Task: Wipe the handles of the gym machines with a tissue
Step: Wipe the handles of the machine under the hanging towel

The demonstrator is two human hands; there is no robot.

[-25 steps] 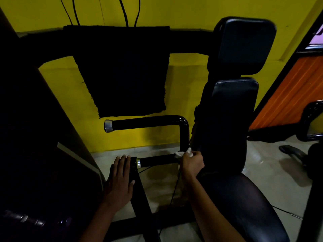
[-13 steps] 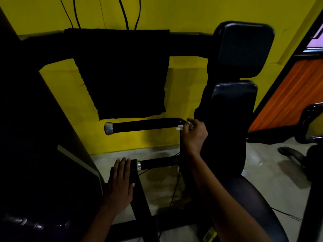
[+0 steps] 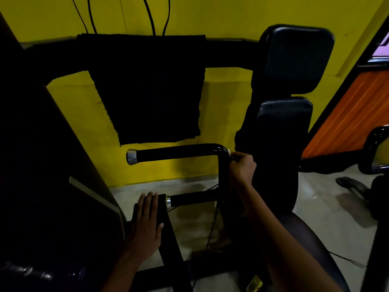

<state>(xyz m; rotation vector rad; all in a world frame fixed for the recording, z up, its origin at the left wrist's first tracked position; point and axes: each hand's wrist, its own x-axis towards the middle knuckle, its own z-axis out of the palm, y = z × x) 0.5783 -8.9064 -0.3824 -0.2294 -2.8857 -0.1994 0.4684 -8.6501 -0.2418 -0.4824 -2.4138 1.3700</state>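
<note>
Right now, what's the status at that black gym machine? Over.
Right hand grips white tissue at bend of upper black handle. Left hand flat on black frame bar. Nothing blocking.

Glossy black handle (image 3: 179, 152), padded matt backrest (image 3: 284, 131)

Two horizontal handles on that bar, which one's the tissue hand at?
The upper handle, the one with the silver end cap. The right hand holds the tissue at its bend; the lower handle lies below, beside the left hand.
</note>
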